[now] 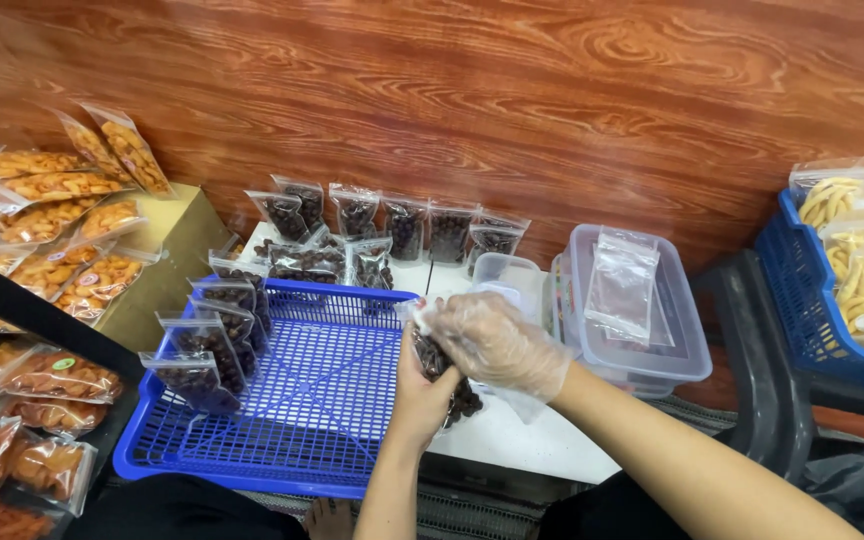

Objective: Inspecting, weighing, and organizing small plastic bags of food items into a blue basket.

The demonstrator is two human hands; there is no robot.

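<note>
I see left hand [420,395] cupping bag of dark snacks [442,372] upright; gloved right hand [497,345] pinching its top, right of blue basket [292,420], keeping contents in.

Basket tray [292,400] at centre with filled bags [214,340] inside along its left edge, more bags [382,225] behind it, lidded tub [642,330] to its right, crate [812,300] far right
</note>
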